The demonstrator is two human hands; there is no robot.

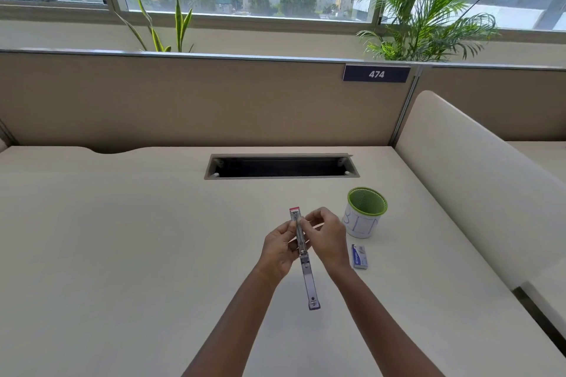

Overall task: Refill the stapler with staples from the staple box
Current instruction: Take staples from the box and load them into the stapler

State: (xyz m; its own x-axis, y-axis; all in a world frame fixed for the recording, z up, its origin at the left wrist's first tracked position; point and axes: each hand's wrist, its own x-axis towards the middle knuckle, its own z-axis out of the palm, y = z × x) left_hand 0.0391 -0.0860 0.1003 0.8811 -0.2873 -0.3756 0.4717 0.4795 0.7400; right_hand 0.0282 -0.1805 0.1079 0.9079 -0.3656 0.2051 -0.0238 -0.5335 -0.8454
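Stapler (309, 281) hangs swung open above the surface (122, 239), held in your hands: your left hand (277, 251) curls round its magazine, your right hand (327, 239) pinches the magazine's upper edge. Staple box (359, 256) lies to the right, near a green-rimmed cup (366, 213).

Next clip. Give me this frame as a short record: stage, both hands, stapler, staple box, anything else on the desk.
stage: stapler open for refill; staples in the rail cannot be told
left-hand grip: holds stapler from the left
right-hand grip: fingertips pinch the stapler's upper rail
stapler: unfolded, held above desk
staple box: lies on desk, right of the hands, untouched
other: green mesh cup behind the box; cable slot farther back
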